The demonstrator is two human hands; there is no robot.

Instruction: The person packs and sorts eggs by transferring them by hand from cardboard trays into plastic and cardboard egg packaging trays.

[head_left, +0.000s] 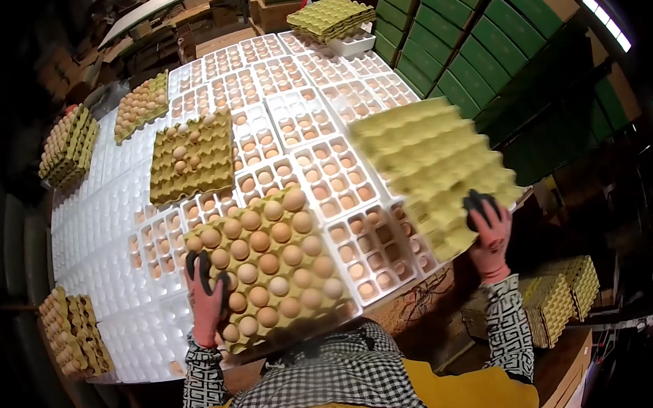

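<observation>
My left hand [207,295], in a pink glove with black fingertips, grips the left edge of a yellow tray full of brown eggs [269,263] close to my body. My right hand [488,233], gloved alike, holds the lower right edge of an empty yellow egg tray [433,166], which is tilted and slightly blurred. Beneath both trays lie white foam trays [332,176] with eggs in their compartments. The right tray hides part of them.
A partly filled yellow tray [192,157] lies mid-table. Egg stacks [70,146] line the left side, with empty trays [330,17] at the back. Green boxes [455,55] rise behind right. More yellow trays [552,300] are stacked at lower right.
</observation>
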